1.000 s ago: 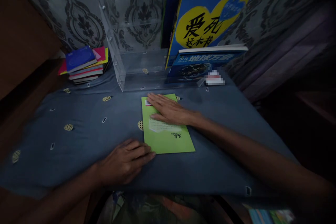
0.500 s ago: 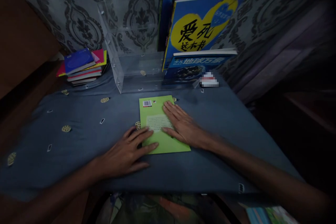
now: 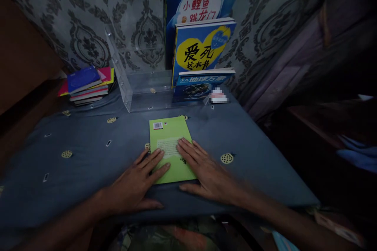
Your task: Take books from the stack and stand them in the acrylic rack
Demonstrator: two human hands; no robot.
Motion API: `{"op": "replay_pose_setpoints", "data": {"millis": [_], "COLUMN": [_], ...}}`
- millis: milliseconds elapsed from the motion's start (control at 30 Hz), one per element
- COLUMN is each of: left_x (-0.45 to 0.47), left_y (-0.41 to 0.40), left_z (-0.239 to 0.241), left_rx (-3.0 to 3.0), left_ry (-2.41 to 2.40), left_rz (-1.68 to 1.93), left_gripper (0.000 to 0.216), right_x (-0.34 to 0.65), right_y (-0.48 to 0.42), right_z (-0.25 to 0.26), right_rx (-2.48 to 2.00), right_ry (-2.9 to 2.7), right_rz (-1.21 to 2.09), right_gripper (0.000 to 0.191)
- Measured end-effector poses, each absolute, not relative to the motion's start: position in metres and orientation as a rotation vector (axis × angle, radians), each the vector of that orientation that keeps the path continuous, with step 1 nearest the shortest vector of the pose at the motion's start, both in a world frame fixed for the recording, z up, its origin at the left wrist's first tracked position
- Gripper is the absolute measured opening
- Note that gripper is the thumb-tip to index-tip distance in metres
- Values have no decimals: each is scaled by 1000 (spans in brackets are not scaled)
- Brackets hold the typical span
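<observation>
A thin green book (image 3: 169, 135) lies back cover up on the blue-grey cloth of the table (image 3: 88, 157), its barcode at the far left corner. My left hand (image 3: 137, 182) lies flat with fingers spread, its fingertips resting on the book's near left part. My right hand (image 3: 206, 172) is also flat and open, fingers stretched over the book's near right part and the thumb on the cloth. Neither hand grips anything.
A clear acrylic book stand (image 3: 135, 86) stands behind the green book, with blue picture books (image 3: 200, 51) upright and leaning in its right half. A stack of coloured books (image 3: 86, 84) sits at the back left. The patterned wall is close behind; the table's near edge is just under my wrists.
My right hand slid from the book's far end down to its near right part. My left hand moved onto the book's near left corner. The view tilted up and the book sits nearer me.
</observation>
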State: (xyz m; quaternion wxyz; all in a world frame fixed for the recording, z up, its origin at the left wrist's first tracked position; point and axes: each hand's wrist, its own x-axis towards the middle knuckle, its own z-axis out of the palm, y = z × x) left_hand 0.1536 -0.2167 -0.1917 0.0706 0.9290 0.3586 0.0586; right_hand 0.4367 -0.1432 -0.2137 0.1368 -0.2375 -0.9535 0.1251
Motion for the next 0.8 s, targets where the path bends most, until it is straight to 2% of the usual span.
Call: {"op": "replay_pose_setpoints", "data": {"millis": [233,300,367,467,633,800], "left_x": [163,166,168,168,171,176], "left_y": [-250,-263,-274,-283,-276,-253], "left_z": [-189,-191,-194,-195,-175,-153], "left_rx": [2814,2855,2925,3048,3167,3022], "left_ry": [1034,1015,1004,976,806,859], "left_rz": [186,205,275,437,519,875], "left_gripper": [98,89,67,41,31,33], "right_x": [452,459,465,473,481,485], "right_y": [-183,-196,-209,-225,-229,-206], "right_z": [-207,-207,-207,-206,-199,-185], "right_rx": [-687,-680,-666,-621,-532,-414], "right_ry": [-2782,-2801,-2808,-2781,-2671,-2544], "right_rz": [428,468,499,499,483,548], "right_gripper": [107,111,110,98,81,83]}}
